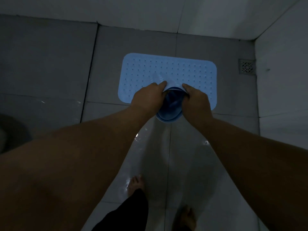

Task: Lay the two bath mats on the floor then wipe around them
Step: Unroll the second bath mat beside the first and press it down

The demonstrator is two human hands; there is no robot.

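— Where are the mats?

— One light blue mat [166, 70] lies flat on the floor [50, 64], its long side running left to right, close to the far wall [133, 12]. It is dotted with small holes. The second mat [170, 104], also blue, is rolled into a loose tube and held up in both hands, its open end facing the camera.

— How do the hands sit on it?

— The left hand [148, 95] grips the left rim of the roll, thumb on the pale outer side, fingers curled over the edge. The right hand [195, 99] grips the right rim the same way. They are close together, with only the mouth of the roll between them.

— And the roll against the flat mat?

— In this view it hangs over the near edge of the flat mat, about the middle of its length. Whether it touches that mat, I cannot tell.

— Anything else down there?

— A square drain [246, 66] sits in the floor by the right wall, just beyond the flat mat's right end. The nearer tiles shine wet. Two bare feet [135, 184] stand on them below the arms, with a dark trouser leg [130, 212] over the left one.
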